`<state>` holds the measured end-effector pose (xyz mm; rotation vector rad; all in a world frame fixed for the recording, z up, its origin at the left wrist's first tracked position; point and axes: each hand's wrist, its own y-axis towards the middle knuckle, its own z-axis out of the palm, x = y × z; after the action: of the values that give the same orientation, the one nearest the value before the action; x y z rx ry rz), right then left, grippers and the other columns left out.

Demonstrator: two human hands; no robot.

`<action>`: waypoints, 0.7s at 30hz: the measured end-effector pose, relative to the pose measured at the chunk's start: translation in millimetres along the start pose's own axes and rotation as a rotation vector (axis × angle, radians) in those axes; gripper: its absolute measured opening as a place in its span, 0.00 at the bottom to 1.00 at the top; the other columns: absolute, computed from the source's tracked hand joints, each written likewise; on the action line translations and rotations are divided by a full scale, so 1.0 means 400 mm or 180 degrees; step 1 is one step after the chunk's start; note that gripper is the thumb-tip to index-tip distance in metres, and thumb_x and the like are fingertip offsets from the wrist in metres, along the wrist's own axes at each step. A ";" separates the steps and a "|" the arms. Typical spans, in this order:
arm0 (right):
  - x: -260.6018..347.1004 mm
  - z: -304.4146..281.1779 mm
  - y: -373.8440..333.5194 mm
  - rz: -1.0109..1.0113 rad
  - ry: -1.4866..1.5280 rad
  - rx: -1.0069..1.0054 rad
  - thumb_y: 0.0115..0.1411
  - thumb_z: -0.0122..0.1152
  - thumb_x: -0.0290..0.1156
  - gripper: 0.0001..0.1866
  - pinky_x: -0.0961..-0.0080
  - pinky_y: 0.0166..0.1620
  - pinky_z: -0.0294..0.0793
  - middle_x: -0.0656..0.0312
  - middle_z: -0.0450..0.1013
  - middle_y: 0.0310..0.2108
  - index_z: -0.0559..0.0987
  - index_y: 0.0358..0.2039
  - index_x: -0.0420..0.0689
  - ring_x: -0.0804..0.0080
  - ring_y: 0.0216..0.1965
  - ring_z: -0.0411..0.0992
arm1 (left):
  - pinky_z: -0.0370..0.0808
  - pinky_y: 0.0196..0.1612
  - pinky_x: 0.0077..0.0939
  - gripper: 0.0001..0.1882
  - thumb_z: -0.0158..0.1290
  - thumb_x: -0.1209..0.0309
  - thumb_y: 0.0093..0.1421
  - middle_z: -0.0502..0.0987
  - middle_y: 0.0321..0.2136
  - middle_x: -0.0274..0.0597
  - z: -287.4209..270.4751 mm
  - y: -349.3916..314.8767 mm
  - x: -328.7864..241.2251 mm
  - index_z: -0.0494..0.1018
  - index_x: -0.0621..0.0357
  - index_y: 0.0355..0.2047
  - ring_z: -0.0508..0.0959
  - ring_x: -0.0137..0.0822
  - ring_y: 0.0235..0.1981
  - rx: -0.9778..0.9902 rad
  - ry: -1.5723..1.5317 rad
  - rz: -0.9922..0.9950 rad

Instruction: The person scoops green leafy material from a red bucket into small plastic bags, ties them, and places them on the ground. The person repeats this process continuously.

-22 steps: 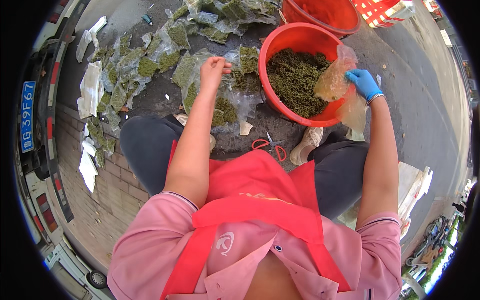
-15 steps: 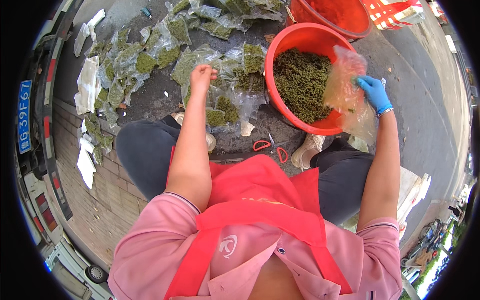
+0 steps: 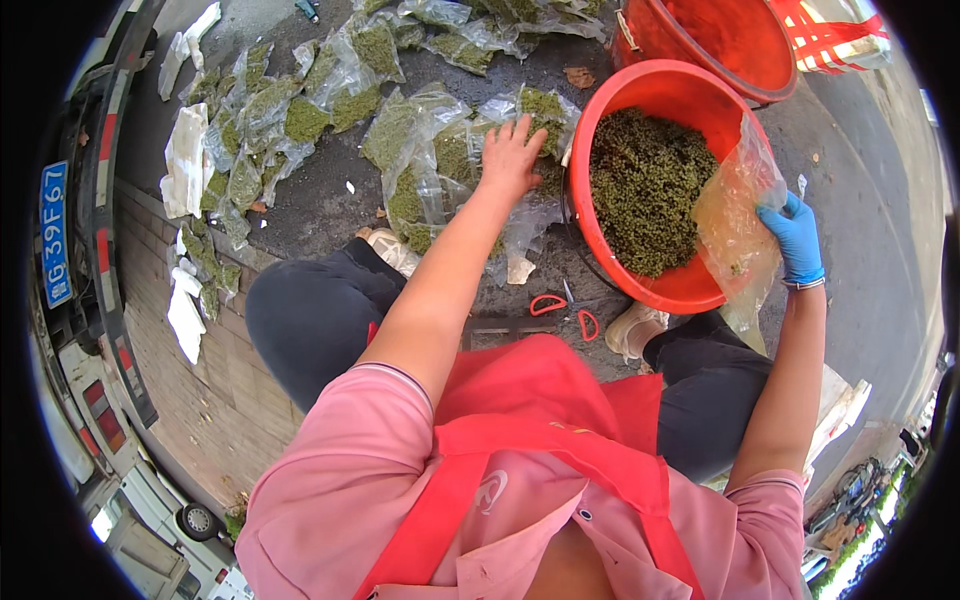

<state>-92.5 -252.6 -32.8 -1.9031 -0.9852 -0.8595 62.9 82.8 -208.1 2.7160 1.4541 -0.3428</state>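
My right hand (image 3: 797,238), in a blue glove, is closed on the edge of a clear plastic bag (image 3: 742,205). The bag looks nearly emptied and hangs over the right rim of a red bucket (image 3: 583,210). Small green berry-like grains (image 3: 645,190) fill much of the bucket's bottom. My bare left hand (image 3: 512,160) reaches out left of the bucket with its fingers spread. Beneath and beside it lie clear bags of green grains (image 3: 405,205); whether the fingertips touch them I cannot tell.
More filled bags (image 3: 300,115) spread across the ground at the far left. Red-handled scissors (image 3: 567,308) lie between my shoes. A second red bucket (image 3: 715,40) stands behind the first, near a white and red package (image 3: 835,35). A vehicle's edge (image 3: 108,240) runs along the left.
My left hand has moved right and its fingers have spread over the bags. My right hand has lowered slightly, still gripping the plastic bag. The whole view has shifted.
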 end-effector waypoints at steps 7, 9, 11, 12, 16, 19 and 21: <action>-0.014 0.043 0.031 -0.0938 0.0503 -0.0369 0.43 0.47 0.18 0.23 0.85 0.42 0.65 0.64 0.71 0.38 0.72 0.44 0.38 0.80 0.37 0.66 | 0.73 0.28 0.37 0.17 0.55 0.67 0.43 0.73 0.42 0.45 0.051 0.112 0.023 0.67 0.52 0.35 0.77 0.44 0.25 -0.0295 0.0253 0.0684; -0.009 0.062 0.049 -0.1120 0.0563 -0.0527 0.43 0.46 0.18 0.24 0.83 0.43 0.65 0.63 0.71 0.40 0.72 0.45 0.37 0.78 0.37 0.67 | 0.72 0.26 0.34 0.08 0.54 0.63 0.43 0.77 0.23 0.42 0.008 0.134 0.083 0.71 0.51 0.24 0.77 0.41 0.24 -0.0531 0.0188 0.0324; -0.016 0.039 0.059 -0.0964 0.0350 -0.0552 0.43 0.46 0.18 0.25 0.80 0.44 0.66 0.61 0.71 0.41 0.71 0.46 0.37 0.75 0.37 0.68 | 0.72 0.29 0.33 0.17 0.53 0.54 0.42 0.77 0.20 0.37 -0.108 0.129 0.090 0.76 0.47 0.31 0.77 0.39 0.22 -0.0629 -0.0172 -0.0659; -0.016 0.033 0.064 -0.0839 0.0464 -0.0644 0.43 0.46 0.18 0.24 0.80 0.43 0.67 0.61 0.71 0.40 0.72 0.45 0.36 0.75 0.36 0.68 | 0.72 0.30 0.30 0.21 0.50 0.51 0.43 0.77 0.18 0.37 -0.140 0.128 0.118 0.76 0.47 0.35 0.78 0.36 0.21 -0.0631 -0.0611 -0.1090; -0.081 0.044 0.084 -0.0592 0.0105 -0.0631 0.45 0.46 0.20 0.18 0.79 0.36 0.70 0.60 0.74 0.33 0.76 0.38 0.36 0.74 0.31 0.70 | 0.72 0.30 0.25 0.23 0.54 0.59 0.44 0.78 0.27 0.45 -0.276 0.040 0.107 0.74 0.58 0.39 0.78 0.33 0.22 -0.1023 -0.2262 -0.1518; -0.131 0.045 0.100 -0.0582 -0.0908 -0.0230 0.46 0.50 0.26 0.16 0.76 0.35 0.70 0.58 0.75 0.29 0.77 0.36 0.35 0.72 0.30 0.71 | 0.71 0.27 0.19 0.19 0.52 0.68 0.48 0.76 0.27 0.42 -0.320 -0.011 0.063 0.71 0.67 0.40 0.77 0.30 0.18 -0.1761 -0.3836 -0.1338; -0.086 0.036 0.079 -0.0581 -0.0502 -0.0282 0.47 0.52 0.30 0.16 0.75 0.36 0.70 0.57 0.75 0.28 0.77 0.36 0.35 0.70 0.30 0.72 | 0.71 0.24 0.20 0.14 0.49 0.71 0.52 0.74 0.28 0.39 -0.353 -0.040 0.016 0.71 0.66 0.37 0.75 0.30 0.17 -0.1613 -0.4467 -0.1078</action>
<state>-78.3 -262.7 -78.5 -2.0026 -1.2502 -0.8799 77.8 116.7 -70.9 1.1746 1.1736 -1.2879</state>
